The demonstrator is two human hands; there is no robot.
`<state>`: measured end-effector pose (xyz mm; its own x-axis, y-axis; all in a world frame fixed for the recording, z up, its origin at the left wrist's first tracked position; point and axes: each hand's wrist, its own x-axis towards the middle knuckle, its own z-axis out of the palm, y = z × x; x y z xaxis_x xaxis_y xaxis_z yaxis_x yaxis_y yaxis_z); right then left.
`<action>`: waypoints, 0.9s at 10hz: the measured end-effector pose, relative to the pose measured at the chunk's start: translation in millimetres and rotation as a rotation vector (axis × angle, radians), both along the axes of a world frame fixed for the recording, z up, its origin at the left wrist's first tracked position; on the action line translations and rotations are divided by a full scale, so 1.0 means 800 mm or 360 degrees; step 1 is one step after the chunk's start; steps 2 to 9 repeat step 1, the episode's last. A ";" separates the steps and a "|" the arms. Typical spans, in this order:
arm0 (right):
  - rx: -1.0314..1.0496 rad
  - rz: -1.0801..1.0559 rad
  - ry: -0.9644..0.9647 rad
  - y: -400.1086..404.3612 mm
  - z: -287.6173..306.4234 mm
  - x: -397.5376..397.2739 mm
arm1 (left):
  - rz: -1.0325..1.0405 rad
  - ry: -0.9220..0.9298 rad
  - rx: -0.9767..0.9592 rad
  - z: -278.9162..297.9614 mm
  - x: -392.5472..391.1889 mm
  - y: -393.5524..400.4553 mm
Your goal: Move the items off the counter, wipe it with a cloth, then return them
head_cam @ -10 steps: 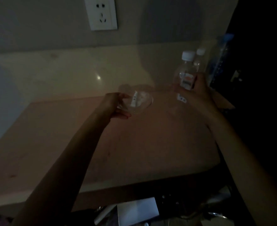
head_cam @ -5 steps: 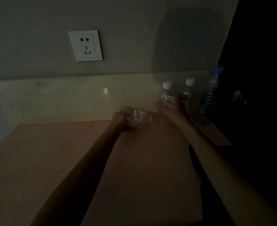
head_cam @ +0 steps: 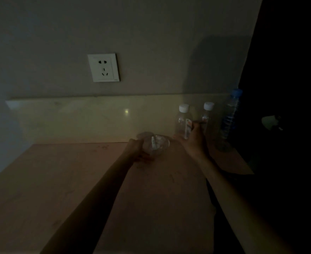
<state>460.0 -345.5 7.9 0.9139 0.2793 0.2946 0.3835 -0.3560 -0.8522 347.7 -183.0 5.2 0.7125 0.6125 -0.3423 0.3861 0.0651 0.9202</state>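
Observation:
The scene is very dim. My left hand (head_cam: 135, 149) grips a small clear glass bowl (head_cam: 157, 144) by its left rim, low over the back of the pale wooden counter (head_cam: 59, 189). My right hand (head_cam: 194, 142) is wrapped around the lower part of a small clear bottle with a white cap (head_cam: 183, 120), which stands upright near the back wall. A second white-capped bottle (head_cam: 207, 114) stands just to its right, partly behind my fingers. A taller bottle with a blue cap (head_cam: 230, 114) stands at the counter's far right corner.
A cream backsplash (head_cam: 88, 118) runs along the back of the counter. A white wall socket (head_cam: 103, 67) sits above it. The counter's right edge drops into darkness, where a faint pale object (head_cam: 270, 121) shows.
Both hands have travelled to the back of the counter with the bowl and the bottle. The bottle now stands beside the other two bottles. My view has tilted up toward the wall.

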 end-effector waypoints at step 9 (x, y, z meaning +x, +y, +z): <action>0.0046 -0.0135 -0.0005 -0.012 -0.002 -0.016 | 0.0147 -0.0068 0.0090 0.011 -0.021 -0.008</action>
